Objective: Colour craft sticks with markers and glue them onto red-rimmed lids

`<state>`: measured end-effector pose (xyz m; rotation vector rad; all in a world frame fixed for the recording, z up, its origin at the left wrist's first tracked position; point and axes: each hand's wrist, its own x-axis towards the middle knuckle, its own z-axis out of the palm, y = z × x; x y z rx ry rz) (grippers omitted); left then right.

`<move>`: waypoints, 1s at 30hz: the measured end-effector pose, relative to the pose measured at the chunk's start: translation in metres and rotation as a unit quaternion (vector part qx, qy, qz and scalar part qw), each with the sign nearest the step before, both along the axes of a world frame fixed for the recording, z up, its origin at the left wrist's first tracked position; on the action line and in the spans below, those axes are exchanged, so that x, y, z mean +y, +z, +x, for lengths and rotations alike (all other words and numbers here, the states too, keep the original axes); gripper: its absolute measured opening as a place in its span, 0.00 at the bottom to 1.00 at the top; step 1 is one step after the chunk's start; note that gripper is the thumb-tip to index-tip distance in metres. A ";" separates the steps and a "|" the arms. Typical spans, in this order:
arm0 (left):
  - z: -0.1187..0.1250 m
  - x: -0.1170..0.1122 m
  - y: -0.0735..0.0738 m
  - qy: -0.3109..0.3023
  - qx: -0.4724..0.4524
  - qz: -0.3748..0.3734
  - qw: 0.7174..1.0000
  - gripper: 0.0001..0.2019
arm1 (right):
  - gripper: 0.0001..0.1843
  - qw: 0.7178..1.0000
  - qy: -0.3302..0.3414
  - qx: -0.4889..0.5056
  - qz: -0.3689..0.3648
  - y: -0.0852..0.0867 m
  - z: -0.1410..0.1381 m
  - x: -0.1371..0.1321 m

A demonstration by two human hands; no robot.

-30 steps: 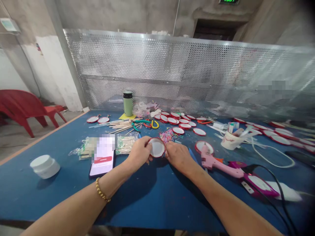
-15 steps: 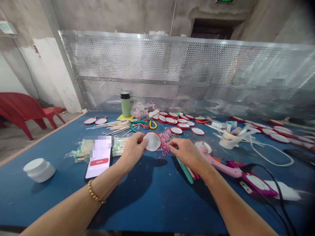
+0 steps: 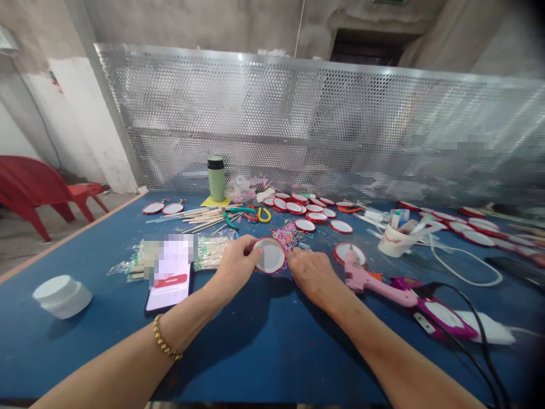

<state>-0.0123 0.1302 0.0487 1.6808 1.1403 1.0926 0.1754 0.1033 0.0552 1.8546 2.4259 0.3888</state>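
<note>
My left hand (image 3: 235, 266) pinches the left rim of a small round disc (image 3: 269, 255), white inside with a red edge, held just above the blue table (image 3: 264, 341). My right hand (image 3: 314, 272) has its fingers curled, with the fingertips at the disc's right edge; what they pinch is too small to see. A heap of small coloured elastic bands (image 3: 286, 233) lies just behind the disc. A phone (image 3: 168, 279) with a lit screen lies left of my left hand.
A pink glue gun (image 3: 374, 280) with a black cord lies to the right. Several red-rimmed discs (image 3: 313, 211), wooden sticks (image 3: 203, 216), a green flask (image 3: 215, 179), a white cup (image 3: 395, 241) and a white jar (image 3: 62, 295) are spread about. A perforated metal screen (image 3: 298, 125) stands behind.
My right hand went out to the coloured bands half a second ago and has come back to the disc's right edge. The left hand kept hold of the disc.
</note>
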 end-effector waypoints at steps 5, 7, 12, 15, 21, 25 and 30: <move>0.000 0.000 0.002 -0.011 -0.015 -0.016 1.000 0.08 | 0.08 0.994 0.004 0.106 0.036 0.008 0.009 0.005; 0.000 -0.001 0.003 -0.040 -0.036 -0.029 0.998 0.09 | 0.06 0.972 0.019 0.225 0.058 0.014 0.013 0.006; 0.003 -0.009 0.006 -0.149 -0.098 -0.100 0.979 0.12 | 0.06 0.895 0.047 0.442 0.040 0.024 0.016 0.003; 0.005 -0.012 0.008 -0.176 -0.150 -0.130 0.964 0.16 | 0.08 0.866 0.051 0.497 0.007 0.024 0.015 0.001; 0.007 -0.016 0.006 -0.184 -0.200 -0.159 0.949 0.23 | 0.11 0.829 0.103 0.545 -0.073 0.023 0.004 -0.007; 0.008 -0.017 0.006 -0.152 -0.176 -0.128 0.964 0.15 | 0.11 0.833 0.110 0.539 -0.058 0.020 0.001 -0.010; 0.009 -0.017 0.005 -0.145 -0.188 -0.113 0.965 0.13 | 0.11 0.845 0.117 0.520 -0.039 0.018 0.002 -0.010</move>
